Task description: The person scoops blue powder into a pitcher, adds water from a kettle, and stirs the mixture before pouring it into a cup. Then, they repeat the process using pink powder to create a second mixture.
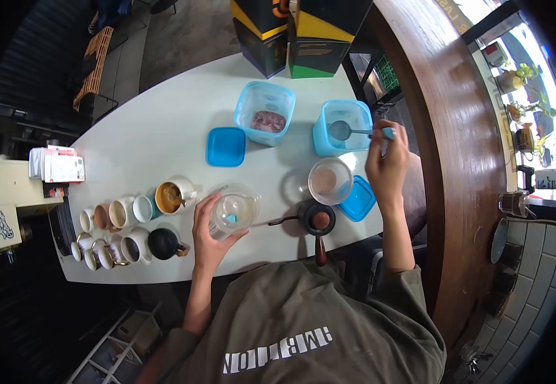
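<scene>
Head view: our left hand (pixel 209 235) cups the glass jar (pixel 235 211) on the table (pixel 163 128). Our right hand (pixel 386 168) pinches the spoon (pixel 340 130) inside the blue tub (pixel 321 144). We judge the scooping barely begun, since the jar looks nearly empty.

A white table (pixel 163 128) carries a glass jar (pixel 234 211) near its front edge. Left of the jar crowd mugs (pixel 124 230). Beyond it lie a blue lid (pixel 225 146) and two blue tubs (pixel 264 112), and a dark pan (pixel 317 221) sits to its right.
</scene>
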`<action>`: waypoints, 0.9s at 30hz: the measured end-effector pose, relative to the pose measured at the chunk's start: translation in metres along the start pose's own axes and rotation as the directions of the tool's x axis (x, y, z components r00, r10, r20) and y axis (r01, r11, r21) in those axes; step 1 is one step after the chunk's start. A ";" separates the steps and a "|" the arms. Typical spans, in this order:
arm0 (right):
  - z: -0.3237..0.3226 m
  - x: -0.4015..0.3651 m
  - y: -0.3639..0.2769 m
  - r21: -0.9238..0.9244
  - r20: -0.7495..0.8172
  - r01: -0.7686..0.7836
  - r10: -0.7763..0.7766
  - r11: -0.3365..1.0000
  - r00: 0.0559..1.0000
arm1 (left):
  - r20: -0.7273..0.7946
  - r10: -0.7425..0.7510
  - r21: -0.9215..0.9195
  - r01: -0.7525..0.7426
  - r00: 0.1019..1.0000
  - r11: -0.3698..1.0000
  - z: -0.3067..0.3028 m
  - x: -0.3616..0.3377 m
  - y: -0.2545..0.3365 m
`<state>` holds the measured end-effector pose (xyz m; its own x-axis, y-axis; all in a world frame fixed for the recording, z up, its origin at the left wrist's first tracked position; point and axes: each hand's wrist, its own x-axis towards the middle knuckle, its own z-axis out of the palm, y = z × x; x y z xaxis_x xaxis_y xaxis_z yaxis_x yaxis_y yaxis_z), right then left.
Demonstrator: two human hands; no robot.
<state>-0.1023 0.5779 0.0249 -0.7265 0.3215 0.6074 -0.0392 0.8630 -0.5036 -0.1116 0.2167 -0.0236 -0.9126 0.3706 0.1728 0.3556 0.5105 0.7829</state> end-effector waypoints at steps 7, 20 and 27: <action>0.016 0.001 0.010 -0.015 0.142 -0.020 0.022 1.000 0.990 | 0.013 -0.095 -0.063 0.096 0.995 0.993 0.015 -0.009 -0.018; 0.013 0.002 0.015 0.068 0.121 -0.025 0.016 0.997 0.992 | 0.040 -0.195 -0.149 0.199 0.980 0.969 0.018 -0.016 -0.036; 0.006 0.004 0.019 0.229 0.051 -0.271 0.267 0.935 0.962 | 0.069 -0.162 -0.087 0.167 0.984 0.982 0.014 -0.009 -0.038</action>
<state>-0.1097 0.5932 0.0145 -0.7445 0.5198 0.4190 0.0033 0.6304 -0.7762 -0.1137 0.2045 -0.0631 -0.9418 0.3362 0.0020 0.1789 0.4962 0.8496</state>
